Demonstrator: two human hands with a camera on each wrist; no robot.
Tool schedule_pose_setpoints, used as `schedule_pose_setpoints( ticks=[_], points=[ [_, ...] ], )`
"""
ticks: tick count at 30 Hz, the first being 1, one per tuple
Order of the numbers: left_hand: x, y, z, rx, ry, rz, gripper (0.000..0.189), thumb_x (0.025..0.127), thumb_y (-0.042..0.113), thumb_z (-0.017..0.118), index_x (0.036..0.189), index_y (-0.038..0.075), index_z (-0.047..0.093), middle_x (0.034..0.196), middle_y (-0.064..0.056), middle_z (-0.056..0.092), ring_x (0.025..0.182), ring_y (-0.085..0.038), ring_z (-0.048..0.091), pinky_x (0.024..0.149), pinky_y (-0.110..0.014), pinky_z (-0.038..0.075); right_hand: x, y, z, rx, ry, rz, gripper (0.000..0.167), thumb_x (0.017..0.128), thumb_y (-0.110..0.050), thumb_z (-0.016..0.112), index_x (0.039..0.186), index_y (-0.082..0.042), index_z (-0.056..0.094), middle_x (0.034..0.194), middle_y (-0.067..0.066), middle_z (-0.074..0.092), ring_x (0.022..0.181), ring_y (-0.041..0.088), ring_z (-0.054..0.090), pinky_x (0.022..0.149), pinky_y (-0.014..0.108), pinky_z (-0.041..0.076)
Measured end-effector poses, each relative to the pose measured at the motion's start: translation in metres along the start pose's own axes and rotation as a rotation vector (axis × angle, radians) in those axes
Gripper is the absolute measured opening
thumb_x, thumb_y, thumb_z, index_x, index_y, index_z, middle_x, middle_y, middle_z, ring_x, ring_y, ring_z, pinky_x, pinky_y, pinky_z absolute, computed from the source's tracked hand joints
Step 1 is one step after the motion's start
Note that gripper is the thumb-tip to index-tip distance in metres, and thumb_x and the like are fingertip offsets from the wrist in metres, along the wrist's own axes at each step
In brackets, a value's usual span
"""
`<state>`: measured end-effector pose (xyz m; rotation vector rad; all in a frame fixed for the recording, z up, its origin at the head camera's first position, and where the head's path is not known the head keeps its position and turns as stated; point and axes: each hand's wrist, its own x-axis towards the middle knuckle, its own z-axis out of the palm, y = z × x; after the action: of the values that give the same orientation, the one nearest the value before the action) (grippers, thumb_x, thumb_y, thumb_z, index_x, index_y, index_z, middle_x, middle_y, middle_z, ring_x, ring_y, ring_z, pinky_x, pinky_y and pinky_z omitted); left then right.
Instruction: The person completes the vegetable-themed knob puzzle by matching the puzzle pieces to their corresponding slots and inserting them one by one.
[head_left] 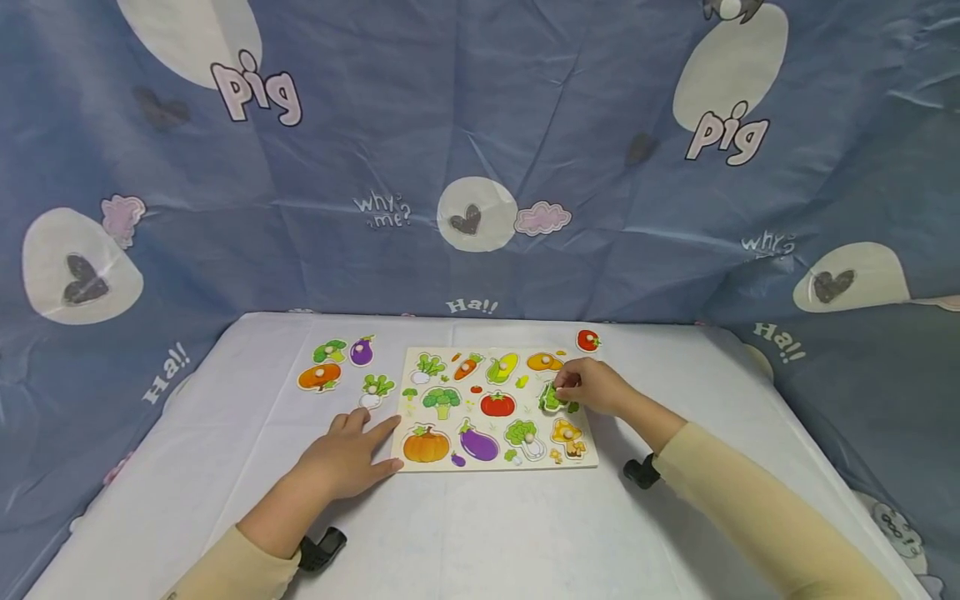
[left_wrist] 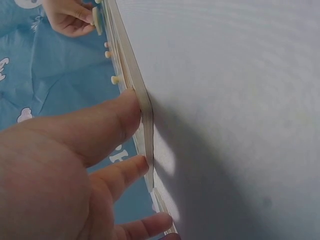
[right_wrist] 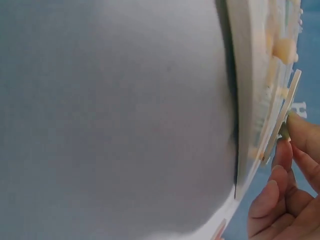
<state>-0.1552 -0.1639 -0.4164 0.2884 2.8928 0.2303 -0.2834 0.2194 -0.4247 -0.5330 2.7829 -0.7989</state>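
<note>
A pale wooden vegetable puzzle board (head_left: 411, 414) lies flat on a white-covered surface (head_left: 487, 533), midway between its sides and closer to its far edge than to me. I follow the work remotely, through the head and wrist cameras.

The person's left hand (head_left: 341, 458) is spread and relaxed, gripping nothing. Its thumb touches the board by the near left corner and a fingertip touches the left edge; I take this as steadying, so the board does not slide.

The right hand (head_left: 594, 386) pinches a leafy green piece (head_left: 551, 398) between thumb and finger, over the right part of the board. From the right wrist I see the piece held tilted, apparently by the small knob on its face, which would leave its rim free. I cannot tell whether its lower end touches the board.

Left of the board, toward the surface's far left corner, lie a loose broccoli (head_left: 328, 350), an eggplant (head_left: 362, 352), a pumpkin (head_left: 322, 377) and a white radish (head_left: 377, 387), the radish just beyond the left hand. A loose tomato (head_left: 587, 340) sits near the far edge, past the board's far right corner. Lying off the board, they leave their matching pictures uncovered, probably for easy comparison.
</note>
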Motion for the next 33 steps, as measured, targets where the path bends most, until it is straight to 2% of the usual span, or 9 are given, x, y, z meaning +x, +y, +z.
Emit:
schedule_pose_setpoints(
  ticks=[7,20,33],
  points=[
    [0.002,-0.001,0.0,0.004,-0.006,-0.005,0.073,0.089,0.054,0.068,0.149,0.018,0.049,0.146,-0.027,0.038,0.127,-0.044,0.039,0.096,-0.064,0.045,0.006,-0.003,0.006,-0.026,-0.031,0.025,0.007,0.093,-0.017,0.074,0.09,-0.013,0.068,0.079,-0.002,0.061,0.07,0.014,0.052,0.066,0.03,0.044],
    [0.003,-0.002,0.002,0.013,0.007,0.007,0.073,0.089,0.054,0.068,0.149,0.018,0.049,0.146,-0.028,0.038,0.126,-0.044,0.04,0.096,-0.063,0.046,0.011,-0.007,0.008,-0.041,-0.013,0.08,0.009,0.091,-0.018,0.076,0.089,-0.015,0.068,0.079,0.0,0.061,0.067,0.016,0.055,0.06,0.029,0.046],
    [0.003,-0.003,0.003,0.007,0.002,0.013,0.073,0.089,0.054,0.068,0.149,0.017,0.049,0.146,-0.027,0.039,0.126,-0.044,0.04,0.096,-0.063,0.046,0.013,-0.005,0.006,-0.017,-0.054,0.109,0.008,0.09,-0.018,0.077,0.088,-0.015,0.069,0.081,0.001,0.063,0.069,0.016,0.057,0.063,0.029,0.047]
  ],
)
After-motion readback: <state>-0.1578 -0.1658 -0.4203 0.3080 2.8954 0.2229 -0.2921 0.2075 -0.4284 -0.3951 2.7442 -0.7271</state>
